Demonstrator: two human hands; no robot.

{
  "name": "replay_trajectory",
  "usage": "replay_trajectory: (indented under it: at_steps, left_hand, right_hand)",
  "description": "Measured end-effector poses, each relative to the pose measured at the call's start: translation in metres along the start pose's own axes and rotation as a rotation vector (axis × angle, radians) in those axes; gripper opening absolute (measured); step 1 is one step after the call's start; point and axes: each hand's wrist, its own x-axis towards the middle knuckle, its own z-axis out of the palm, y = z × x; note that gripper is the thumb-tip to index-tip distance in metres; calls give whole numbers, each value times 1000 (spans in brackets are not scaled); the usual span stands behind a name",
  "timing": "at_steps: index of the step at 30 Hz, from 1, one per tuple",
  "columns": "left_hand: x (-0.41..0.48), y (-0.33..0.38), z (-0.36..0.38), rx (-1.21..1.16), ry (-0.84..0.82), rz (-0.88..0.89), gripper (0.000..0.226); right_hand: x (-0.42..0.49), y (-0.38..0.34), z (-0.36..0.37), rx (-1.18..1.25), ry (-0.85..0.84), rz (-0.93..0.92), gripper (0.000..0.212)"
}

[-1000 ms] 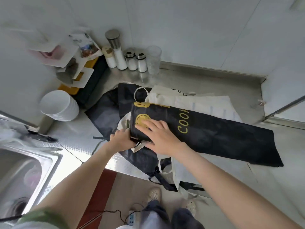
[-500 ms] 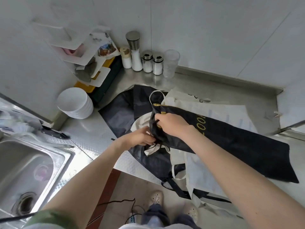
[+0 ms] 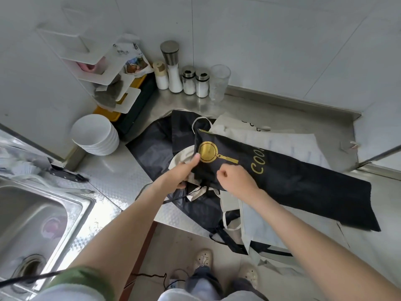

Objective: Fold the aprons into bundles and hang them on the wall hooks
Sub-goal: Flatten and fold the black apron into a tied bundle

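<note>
Aprons lie in a heap on the steel bench [image 3: 271, 109], in the corner between the sink [image 3: 32, 218] on the left and the far wall. Top of the heap: black apron [image 3: 293, 181], already folded lengthwise into a long narrow strip that runs from the gold pan print at its left end toward the near right. Beneath it: a white apron [image 3: 282, 144] and another black apron [image 3: 152, 148], both still loose, with straps hanging over the near bench edge.

Left hand [image 3: 184, 172]: closed on the left end of the strip, thumb pressed flat on top beside the gold print, fingers underneath and hidden. Right hand [image 3: 234, 179]: curled into a loose fist on the near edge of the strip, apparently pinching fabric or a tie; exactly what it holds I cannot tell.

Judgement: step in hand is starting the bundle from the printed end.

Notes for doing it well:
- Keep the thumb as an anchor so the first turn stays square to the strip.
- Gather the dangling black ties [image 3: 195, 192] before rolling; they tangle with the white straps below.
- Roll tight and even toward the right; the thin fabric looks slippery and may spring open.
- Leave a loop or tie free for the hook. No hooks in view.
</note>
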Motion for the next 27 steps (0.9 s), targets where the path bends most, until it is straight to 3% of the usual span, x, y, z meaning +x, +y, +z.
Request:
replay_trajectory:
  at_steps: [2,5,11,16,21,23,27]
  left_hand:
    - [9,-3,4,-116,109,-11,68]
    - [16,-5,8,-110,122,11,59]
    - [16,-6,9,-101,-5,14,48]
    - [11,-6,8,-165,-146,25,36]
    - [-3,7,9,-225,-115,63,16]
    - [-6,11,8,-259,-131,68,15]
    - [-16,22,9,-288,-150,107,29]
  right_hand:
    - [-5,2,20,120,-112,175,34]
    - [-7,1,49,528,-180,434,22]
    - [-1,-7,73,1068,-122,633,8]
    - [-1,-12,68,1256,-125,616,15]
    - [-5,-16,54,1545,-183,471,23]
    - [-12,-19,42,1529,-243,444,15]
    - [-27,-7,16,1336,-333,359,21]
